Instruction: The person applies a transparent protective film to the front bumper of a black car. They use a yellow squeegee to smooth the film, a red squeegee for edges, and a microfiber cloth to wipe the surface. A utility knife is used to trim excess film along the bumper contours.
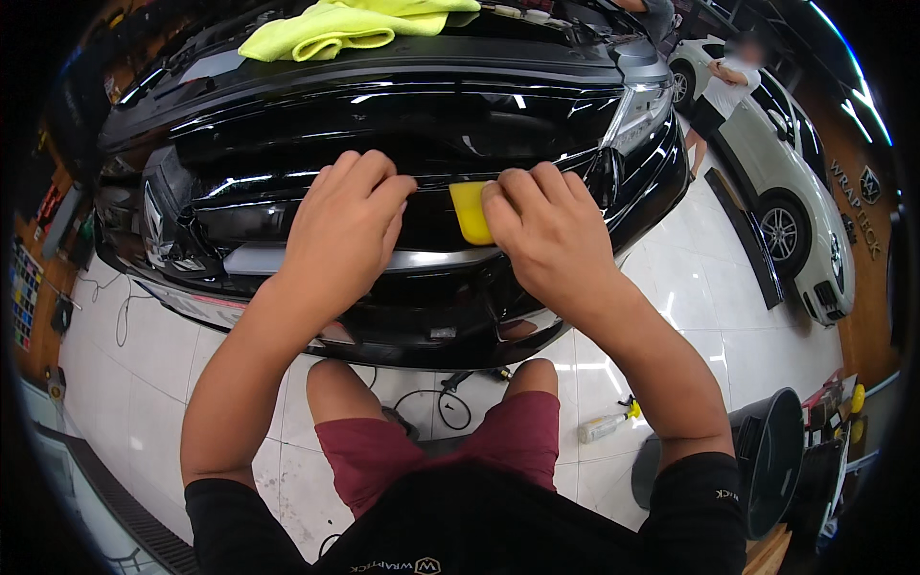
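In front of me is the glossy black end of a car [422, 125], with a silver trim strip [436, 259] running across it. My right hand [556, 225] grips a yellow squeegee [469, 213], its flat blade pointing left against the black panel. Just left of the squeegee, my left hand [347, 216] is closed at the same panel, fingers curled and thumb pressed toward the forefinger. Whatever it may be pinching is too small or hidden to see. A light unit [640, 115] is at the car's right corner, another [163, 216] at its left.
A yellow-green cloth [345, 29] lies on top of the car. On the tiled floor are a spray bottle [606, 424], a cable [446, 407] and a dark bin [771, 460]. To the right, a person [728, 86] stands beside a white car [786, 163].
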{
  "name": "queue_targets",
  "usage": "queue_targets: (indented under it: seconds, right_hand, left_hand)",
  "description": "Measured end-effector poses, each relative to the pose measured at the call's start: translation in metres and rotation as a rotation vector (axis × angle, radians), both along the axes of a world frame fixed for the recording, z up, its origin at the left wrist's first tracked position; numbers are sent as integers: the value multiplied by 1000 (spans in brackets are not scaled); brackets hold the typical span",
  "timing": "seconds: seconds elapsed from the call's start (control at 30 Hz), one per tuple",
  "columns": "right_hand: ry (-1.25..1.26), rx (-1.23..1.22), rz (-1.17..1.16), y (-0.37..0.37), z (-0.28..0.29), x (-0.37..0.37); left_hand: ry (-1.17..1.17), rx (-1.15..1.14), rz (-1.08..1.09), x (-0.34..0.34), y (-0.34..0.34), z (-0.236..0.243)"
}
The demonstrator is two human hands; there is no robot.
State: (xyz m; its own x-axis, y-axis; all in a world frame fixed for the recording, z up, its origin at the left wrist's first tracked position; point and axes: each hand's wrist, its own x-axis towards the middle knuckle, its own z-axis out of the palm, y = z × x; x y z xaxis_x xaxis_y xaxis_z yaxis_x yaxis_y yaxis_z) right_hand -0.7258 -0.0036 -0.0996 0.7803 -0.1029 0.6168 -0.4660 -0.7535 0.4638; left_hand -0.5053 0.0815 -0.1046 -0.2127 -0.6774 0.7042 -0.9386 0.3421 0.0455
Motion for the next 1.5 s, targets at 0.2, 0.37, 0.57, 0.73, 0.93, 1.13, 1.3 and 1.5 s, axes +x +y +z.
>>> queue_targets:
  seconds: [0.2,0.37,0.57,0.73,0.93,1.13,1.3,1.5]
  right_hand:
    - [27,10,26,12,3,17]
    - [61,39,-57,23,13,37]
    - [48,4,-31,28,5,49]
    - [59,16,-45,22,14,31]
    - [-348,412,45,18,59,-27]
    - [-215,213,-18,2,6,-56]
    - [-124,56,-11,-27,-1,-48]
    - [-192,290,92,-27,18,-49]
  left_hand:
    - [-54,-92,46,12,16,-10]
    - [-5,-128,58,21,17,-18]
    - [35,-171,90,30,25,-25]
    - [73,-140,100,46,26,-6]
    - [-132,-272,351,115,-51,75]
    - [-55,56,336,144,-103,103]
    - [209,-135,426,156,-101,136]
    - [1292,-268,-75,178,-45,204]
